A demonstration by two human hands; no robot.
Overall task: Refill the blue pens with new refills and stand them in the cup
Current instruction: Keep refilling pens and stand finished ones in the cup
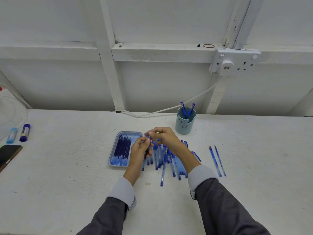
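Note:
Both hands meet above a pile of blue pens [166, 160] on the white table. My left hand [140, 150] grips a blue pen [149, 139] from below, and my right hand [165, 136] pinches its upper end. A light blue tray [133, 134] with several dark blue refills [122, 147] lies just left of my hands. The pale teal cup [185, 122] with a bear face stands behind to the right, two blue pens [187, 108] upright in it. Two thin refills [217, 160] lie apart at the right.
Two glue sticks [18, 133] and a dark phone [8, 156] lie at the table's left edge. A white cable [169, 110] runs along the back of the table up to a wall socket [234, 62]. The wall rises directly behind the table.

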